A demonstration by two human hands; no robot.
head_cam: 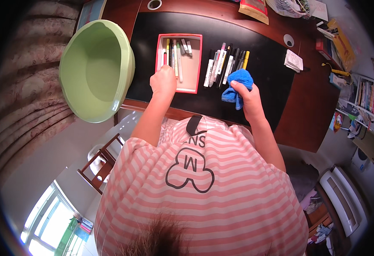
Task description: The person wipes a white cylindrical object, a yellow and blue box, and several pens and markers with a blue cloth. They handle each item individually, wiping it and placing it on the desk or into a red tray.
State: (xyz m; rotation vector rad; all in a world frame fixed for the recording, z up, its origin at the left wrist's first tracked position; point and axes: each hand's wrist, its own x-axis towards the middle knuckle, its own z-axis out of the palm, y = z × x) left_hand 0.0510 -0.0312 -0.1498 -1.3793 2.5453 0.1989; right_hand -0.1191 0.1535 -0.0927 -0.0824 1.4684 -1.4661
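Observation:
My left hand (163, 81) is curled at the near left corner of a shallow box (190, 76) with a red rim. A red-capped pen (165, 58) sticks out from its fingers, and its lower part is hidden. Several pens and markers (175, 59) lie lengthwise in the box's left half, with a few short grey-white pieces (186, 47) at the far end. My right hand (250, 97) grips a bunched blue terry cloth (240, 78). Just left of the cloth, a row of pens and markers (219, 66) rests on the black desk mat (263, 60).
A large light-green plastic basin (102, 67) stands tilted at the left desk edge. Folded white paper (293, 60) lies on the right of the desk. A red and kraft packet (254, 11) and a bag (287, 7) sit at the back, with a bookshelf (368, 96) beyond the right side.

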